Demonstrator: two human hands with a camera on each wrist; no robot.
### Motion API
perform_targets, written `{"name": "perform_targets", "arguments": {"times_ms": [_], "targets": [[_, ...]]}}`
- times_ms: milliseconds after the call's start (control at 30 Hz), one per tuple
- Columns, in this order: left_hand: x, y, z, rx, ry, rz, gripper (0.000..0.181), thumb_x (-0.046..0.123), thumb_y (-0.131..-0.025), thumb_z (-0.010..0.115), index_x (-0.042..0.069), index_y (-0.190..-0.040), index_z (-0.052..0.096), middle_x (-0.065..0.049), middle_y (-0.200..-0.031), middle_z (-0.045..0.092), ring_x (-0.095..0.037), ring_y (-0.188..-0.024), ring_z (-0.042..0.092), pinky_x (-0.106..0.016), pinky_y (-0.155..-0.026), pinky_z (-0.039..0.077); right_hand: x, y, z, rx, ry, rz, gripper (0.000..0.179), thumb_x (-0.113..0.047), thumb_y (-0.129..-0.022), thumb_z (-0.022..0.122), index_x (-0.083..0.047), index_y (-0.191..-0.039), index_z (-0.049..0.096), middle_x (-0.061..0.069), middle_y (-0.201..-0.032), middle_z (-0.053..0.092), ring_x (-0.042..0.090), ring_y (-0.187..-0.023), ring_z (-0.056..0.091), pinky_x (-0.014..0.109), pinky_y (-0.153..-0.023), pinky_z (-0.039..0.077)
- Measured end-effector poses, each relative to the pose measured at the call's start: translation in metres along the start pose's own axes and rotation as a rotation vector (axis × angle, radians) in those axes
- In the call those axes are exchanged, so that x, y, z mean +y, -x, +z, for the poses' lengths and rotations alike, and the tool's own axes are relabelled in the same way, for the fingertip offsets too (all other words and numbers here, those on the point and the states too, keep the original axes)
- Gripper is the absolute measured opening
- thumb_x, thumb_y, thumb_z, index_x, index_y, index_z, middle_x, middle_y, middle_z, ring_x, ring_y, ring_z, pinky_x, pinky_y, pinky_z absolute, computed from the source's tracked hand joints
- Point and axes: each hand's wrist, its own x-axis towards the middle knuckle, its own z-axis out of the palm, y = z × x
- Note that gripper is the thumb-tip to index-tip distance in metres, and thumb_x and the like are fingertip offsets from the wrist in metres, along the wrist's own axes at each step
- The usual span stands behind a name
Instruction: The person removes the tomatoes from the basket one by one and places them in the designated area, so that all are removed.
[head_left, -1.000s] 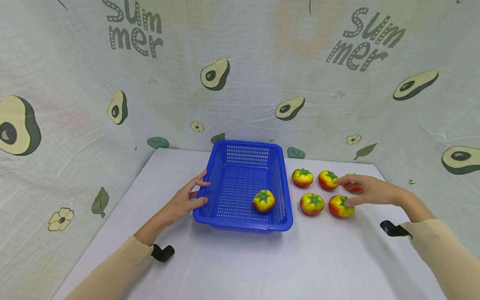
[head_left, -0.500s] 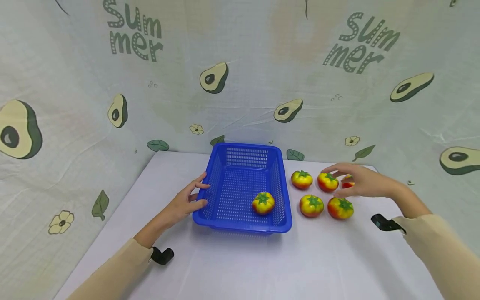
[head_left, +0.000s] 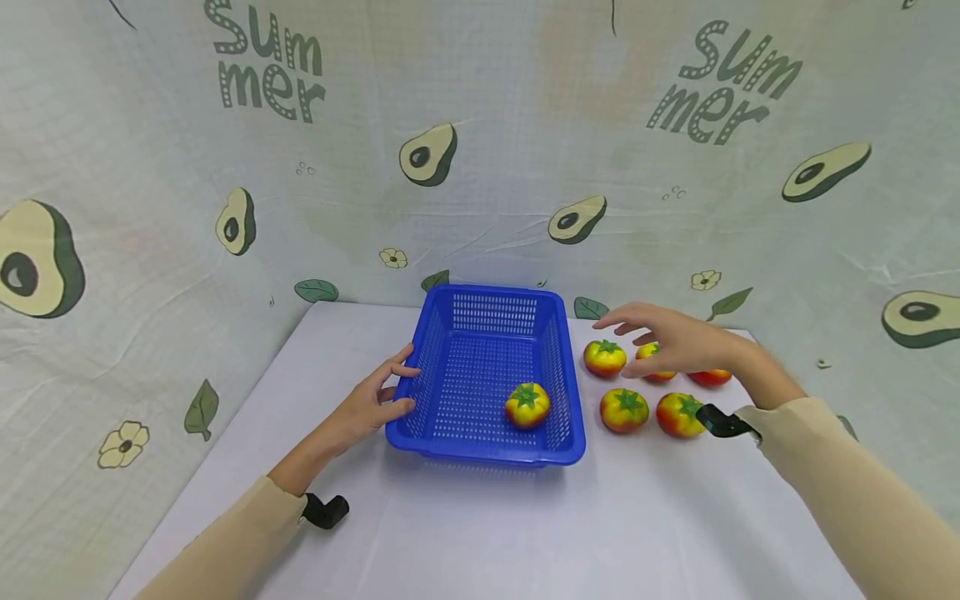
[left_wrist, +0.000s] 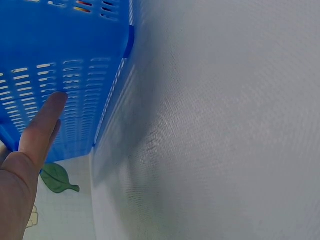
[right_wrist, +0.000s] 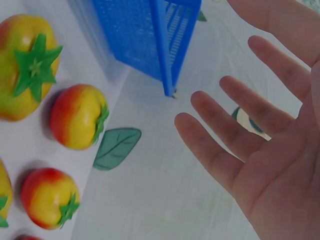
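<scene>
Tomatoes (head_left: 604, 357) beneath open right hand (head_left: 675, 342), seemingly untouched, beside basket (head_left: 564, 367)

one blue perforated plastic basket (head_left: 420, 392) stands on the white bench (head_left: 480, 525). six red-and-yellow toy tomatoes with green stalks are in view: one in the basket (head_left: 527, 404) and five on the bench beside it, at (head_left: 604, 357), (head_left: 624, 409), (head_left: 678, 414), (head_left: 651, 352) and (head_left: 709, 377), the last two partly hidden. two bare hands show, left (head_left: 369, 404) and right (head_left: 675, 340).
</scene>
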Motion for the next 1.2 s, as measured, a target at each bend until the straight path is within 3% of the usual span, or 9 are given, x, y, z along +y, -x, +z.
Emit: {"name": "perform_targets", "arguments": {"times_ms": [267, 467, 700, 1200], "targets": [[-0.002, 0.000, 0.001, -0.007, 0.011, 0.002, 0.047, 0.005, -0.102, 0.067, 0.002, -0.146, 0.051, 0.000, -0.180, 0.009, -0.052, -0.151, 0.039, -0.060, -0.117, 0.043, -0.010, -0.028, 0.014, -0.046, -0.041, -0.052, 0.066, -0.018, -0.090, 0.087, -0.015, -0.149, 0.059, 0.010, -0.153, 0.055, 0.037, -0.136, 0.057, 0.062, -0.106, 0.054], [0.000, 0.000, 0.001, 0.001, 0.009, -0.001, 0.046, 0.007, -0.102, 0.067, 0.003, -0.146, 0.051, -0.001, -0.180, 0.009, -0.054, -0.151, 0.038, -0.061, -0.115, 0.045, -0.019, -0.049, 0.023, -0.095, -0.029, -0.093, 0.063, -0.015, -0.090, 0.086, -0.015, -0.147, 0.061, 0.011, -0.152, 0.056, 0.039, -0.137, 0.055, 0.054, -0.105, 0.057], [0.002, 0.000, 0.000, 0.004, 0.007, -0.002, 0.047, 0.006, -0.102, 0.067, 0.003, -0.146, 0.051, -0.001, -0.180, 0.009, -0.054, -0.150, 0.038, -0.061, -0.115, 0.045, -0.028, -0.070, 0.037, -0.159, -0.015, -0.074, 0.065, -0.016, -0.089, 0.087, -0.017, -0.148, 0.060, 0.012, -0.153, 0.054, 0.040, -0.141, 0.051, 0.061, -0.108, 0.052], [0.002, 0.001, 0.000, -0.002, 0.017, -0.003, 0.048, 0.006, -0.102, 0.067, 0.003, -0.147, 0.050, -0.001, -0.180, 0.008, -0.052, -0.149, 0.041, -0.060, -0.115, 0.046, -0.038, -0.093, 0.066, -0.285, -0.018, -0.049, 0.060, -0.010, -0.089, 0.086, -0.023, -0.144, 0.064, 0.007, -0.154, 0.054, 0.036, -0.140, 0.052, 0.050, -0.108, 0.055]]}}
